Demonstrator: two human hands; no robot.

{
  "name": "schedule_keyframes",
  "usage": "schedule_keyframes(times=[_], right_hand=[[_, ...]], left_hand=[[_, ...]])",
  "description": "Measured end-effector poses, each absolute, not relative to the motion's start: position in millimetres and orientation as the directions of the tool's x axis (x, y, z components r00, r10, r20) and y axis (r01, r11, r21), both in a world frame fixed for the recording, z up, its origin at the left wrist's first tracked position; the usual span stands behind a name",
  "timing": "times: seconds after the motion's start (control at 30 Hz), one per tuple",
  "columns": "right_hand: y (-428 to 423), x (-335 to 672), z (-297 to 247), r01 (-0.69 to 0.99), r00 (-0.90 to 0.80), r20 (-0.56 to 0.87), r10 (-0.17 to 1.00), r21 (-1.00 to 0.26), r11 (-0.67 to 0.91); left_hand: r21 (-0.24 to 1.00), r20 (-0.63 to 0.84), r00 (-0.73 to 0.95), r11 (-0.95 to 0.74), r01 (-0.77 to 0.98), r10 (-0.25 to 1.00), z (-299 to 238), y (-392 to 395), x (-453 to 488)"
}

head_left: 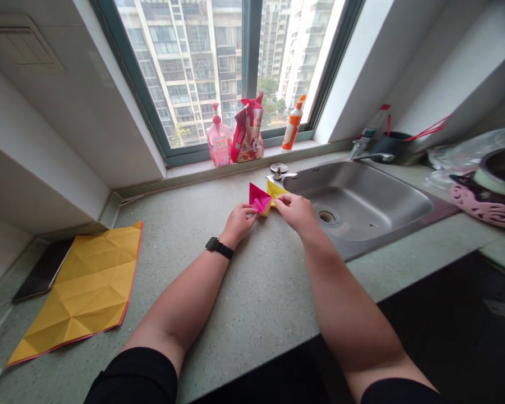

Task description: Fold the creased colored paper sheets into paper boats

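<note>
We log a small folded paper piece, pink on one face and yellow on the other [264,198], resting on the speckled grey-green stone counter [252,292], just off the left rim of the stainless steel sink [362,205].

Left hand [239,221]: fingertips are pinched shut on the lower edge of the pink flap. The paper sits at 1 o'clock from this hand, directly past the fingertips and touching them. A black wrist band [219,247] sits on this wrist.

Right hand [297,212]: thumb and forefinger are closed on the yellow side. The paper lies at 10 o'clock from this hand, in contact with it. The piece is thus caught between both hands, its pink point standing up above the fingers.

Taking the folded piece as the dial centre:
- 8 o'clock, well apart: a large creased yellow paper sheet with a red edge [84,286], lying flat, its left corner over a dark flat phone [42,272].
- 11 o'clock, on the window sill: a pink pump bottle [217,140].
- 12 o'clock: a red and pink tied pouch [248,132], just beside the pump bottle.
- 1 o'clock: an orange and white squeeze bottle [293,124].
- 3 o'clock, beyond the sink: a pink lattice-edged tray [488,210].
</note>
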State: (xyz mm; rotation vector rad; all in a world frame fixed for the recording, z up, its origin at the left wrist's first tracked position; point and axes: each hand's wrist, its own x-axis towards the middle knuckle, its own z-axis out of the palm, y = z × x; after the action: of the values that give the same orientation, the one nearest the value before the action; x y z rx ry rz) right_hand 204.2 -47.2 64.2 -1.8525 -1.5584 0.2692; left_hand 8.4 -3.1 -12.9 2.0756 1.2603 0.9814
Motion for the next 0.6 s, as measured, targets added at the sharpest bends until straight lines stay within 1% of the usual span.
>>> schedule_keyframes(times=[0.17,0.27,0.37,0.43,0.5,0.6], right_hand=[[-46.0,203.8,62.9,0.8,0.234,0.264,0.936,-0.599,-0.031],[-45.3,203.3,60.8,0.802,0.234,0.287,0.929,-0.597,-0.017],[-44.7,202.0,58.6,0.796,0.257,0.319,0.912,-0.605,-0.013],[-44.5,200.7,58.7,0.786,0.27,0.34,0.901,-0.618,-0.002],[-45.1,198.4,60.6,0.769,0.277,0.369,0.887,-0.638,0.025],[-49.5,191.8,65.7,0.736,0.258,0.445,0.858,-0.665,0.123]], left_hand=[[0.729,0.356,0.344,-0.489,0.479,0.869,-12.2,-7.5,12.8],[0.737,0.388,0.371,-0.526,0.424,0.843,-11.8,-11.5,11.1],[0.759,0.397,0.367,-0.525,0.385,0.841,-11.4,-14.6,9.2],[0.78,0.392,0.302,-0.488,0.391,0.869,-9.2,-14.4,5.5],[0.793,0.387,0.194,-0.433,0.429,0.901,-3.9,-11.9,-3.1],[0.79,0.38,0.061,-0.358,0.498,0.923,10.6,-9.0,-28.6]])
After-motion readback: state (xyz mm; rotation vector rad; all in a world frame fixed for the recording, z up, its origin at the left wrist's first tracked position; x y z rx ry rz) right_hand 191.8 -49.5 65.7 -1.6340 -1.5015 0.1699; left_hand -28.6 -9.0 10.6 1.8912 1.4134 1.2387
